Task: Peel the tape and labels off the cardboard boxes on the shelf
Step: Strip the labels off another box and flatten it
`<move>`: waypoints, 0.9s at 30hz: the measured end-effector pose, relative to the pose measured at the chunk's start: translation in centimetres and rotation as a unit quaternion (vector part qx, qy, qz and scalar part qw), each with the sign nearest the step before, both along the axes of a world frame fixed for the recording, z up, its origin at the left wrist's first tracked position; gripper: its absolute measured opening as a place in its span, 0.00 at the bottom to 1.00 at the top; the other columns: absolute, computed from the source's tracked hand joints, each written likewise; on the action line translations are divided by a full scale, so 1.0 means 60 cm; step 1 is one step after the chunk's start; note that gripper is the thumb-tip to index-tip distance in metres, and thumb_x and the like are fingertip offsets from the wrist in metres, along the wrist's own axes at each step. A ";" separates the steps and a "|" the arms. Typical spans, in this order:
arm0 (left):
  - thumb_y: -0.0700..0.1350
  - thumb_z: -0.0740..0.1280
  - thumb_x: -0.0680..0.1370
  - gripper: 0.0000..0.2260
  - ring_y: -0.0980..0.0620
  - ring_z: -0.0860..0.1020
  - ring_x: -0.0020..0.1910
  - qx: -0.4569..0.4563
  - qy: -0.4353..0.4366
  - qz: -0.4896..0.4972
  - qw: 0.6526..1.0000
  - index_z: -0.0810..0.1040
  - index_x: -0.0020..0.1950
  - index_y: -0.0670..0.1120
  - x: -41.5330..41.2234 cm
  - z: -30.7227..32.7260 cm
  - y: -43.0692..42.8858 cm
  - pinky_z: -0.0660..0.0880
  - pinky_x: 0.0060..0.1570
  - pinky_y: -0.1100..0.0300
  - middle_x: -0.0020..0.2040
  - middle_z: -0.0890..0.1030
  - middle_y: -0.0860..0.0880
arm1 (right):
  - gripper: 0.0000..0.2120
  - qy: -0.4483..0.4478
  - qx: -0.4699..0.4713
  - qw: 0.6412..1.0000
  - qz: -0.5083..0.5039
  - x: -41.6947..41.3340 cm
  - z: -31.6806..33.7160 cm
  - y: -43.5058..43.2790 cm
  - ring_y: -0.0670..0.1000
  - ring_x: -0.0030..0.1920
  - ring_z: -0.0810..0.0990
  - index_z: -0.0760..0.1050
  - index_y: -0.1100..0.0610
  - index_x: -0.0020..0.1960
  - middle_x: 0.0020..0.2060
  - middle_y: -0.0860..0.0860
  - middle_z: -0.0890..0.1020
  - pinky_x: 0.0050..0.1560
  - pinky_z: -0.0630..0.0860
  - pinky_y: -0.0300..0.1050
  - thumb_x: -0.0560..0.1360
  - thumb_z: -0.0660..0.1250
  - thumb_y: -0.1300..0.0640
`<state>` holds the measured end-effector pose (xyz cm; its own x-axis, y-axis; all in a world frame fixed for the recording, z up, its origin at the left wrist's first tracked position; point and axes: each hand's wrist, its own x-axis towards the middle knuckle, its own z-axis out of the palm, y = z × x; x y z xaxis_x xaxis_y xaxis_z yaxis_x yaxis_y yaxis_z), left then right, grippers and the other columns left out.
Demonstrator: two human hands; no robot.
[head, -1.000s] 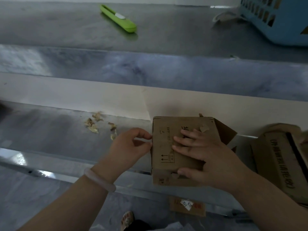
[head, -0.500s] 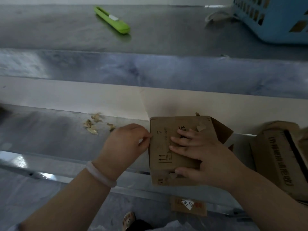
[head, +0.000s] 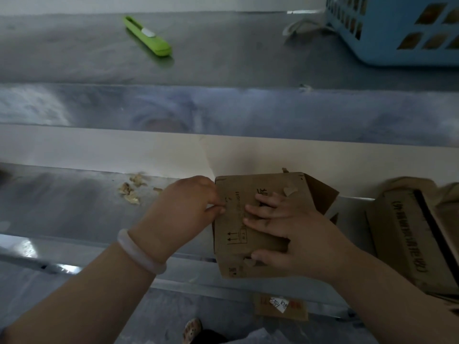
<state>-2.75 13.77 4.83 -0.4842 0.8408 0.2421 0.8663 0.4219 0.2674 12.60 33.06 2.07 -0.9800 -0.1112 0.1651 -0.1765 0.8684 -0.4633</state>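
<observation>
Pinching thumb against forefinger, the left hand (head: pixel 183 209) has its grip closed at the left edge of the cardboard box (head: pixel 231 244); what thin thing lies between the fingertips I cannot tell. The right hand (head: pixel 293 234) lies flat on the top face of the box, fingers straight and spread, and the thumb presses near the front edge, so this grip is open and only holds the box down. The box stands at the front of the lower shelf (head: pixel 74 207), a grey metal surface, and one flap opens toward the back right. Small torn scraps (head: pixel 130 192) lie on this shelf to the left, near a cream wall (head: pixel 99 150). On the upper shelf (head: pixel 223 58), also grey metal, a green utility knife (head: pixel 147 37) lies on the left and a blue plastic basket (head: pixel 397 28) stands at the far right. A second box (head: pixel 409 239) sits at the right of the lower shelf, apart from the first. A white bracelet (head: pixel 139 254) is on the left wrist. The first box shows a printed frame with two arrows pointing up (head: pixel 236 238) and a line of small print too blurred to read. The second box has a row of Chinese characters beside a black stripe. Below the shelf, on the floor, a piece of cardboard (head: pixel 298 311) carries a white label with handwritten digits that I cannot read with certainty.
</observation>
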 end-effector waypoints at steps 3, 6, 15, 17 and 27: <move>0.51 0.68 0.69 0.08 0.53 0.80 0.38 -0.009 0.012 -0.001 1.000 0.86 0.40 0.50 0.000 0.000 0.003 0.79 0.37 0.55 0.39 0.82 0.53 | 0.29 -0.003 0.006 1.000 0.003 -0.001 -0.003 0.001 0.45 0.75 0.60 0.72 0.43 0.68 0.70 0.40 0.69 0.73 0.60 0.60 0.71 0.60 0.30; 0.51 0.67 0.70 0.09 0.51 0.80 0.36 -0.023 0.034 0.007 0.999 0.85 0.38 0.50 0.006 0.002 0.005 0.79 0.34 0.53 0.37 0.81 0.52 | 0.30 -0.012 0.007 1.000 0.001 -0.002 -0.002 0.003 0.44 0.76 0.58 0.70 0.41 0.69 0.71 0.38 0.68 0.74 0.59 0.59 0.71 0.59 0.29; 0.54 0.60 0.76 0.16 0.52 0.74 0.48 -0.010 0.026 -0.064 0.998 0.80 0.57 0.49 0.006 -0.015 0.016 0.72 0.51 0.59 0.51 0.77 0.52 | 0.29 0.016 0.011 1.000 0.004 -0.001 -0.002 0.002 0.46 0.74 0.62 0.73 0.44 0.67 0.69 0.41 0.71 0.74 0.58 0.54 0.71 0.61 0.31; 0.52 0.60 0.77 0.13 0.51 0.74 0.48 0.007 0.036 -0.061 0.997 0.79 0.55 0.48 0.006 -0.022 0.015 0.73 0.51 0.57 0.51 0.77 0.51 | 0.29 0.015 0.011 1.000 0.000 -0.001 0.000 0.001 0.44 0.74 0.62 0.74 0.44 0.67 0.69 0.41 0.71 0.73 0.54 0.49 0.71 0.61 0.31; 0.46 0.61 0.79 0.09 0.50 0.74 0.45 0.073 0.066 -0.045 0.994 0.79 0.46 0.45 0.010 -0.040 0.019 0.65 0.52 0.65 0.45 0.78 0.50 | 0.28 -0.014 -0.013 1.000 -0.021 -0.001 0.013 -0.001 0.37 0.74 0.57 0.70 0.42 0.70 0.70 0.37 0.68 0.73 0.49 0.39 0.74 0.56 0.32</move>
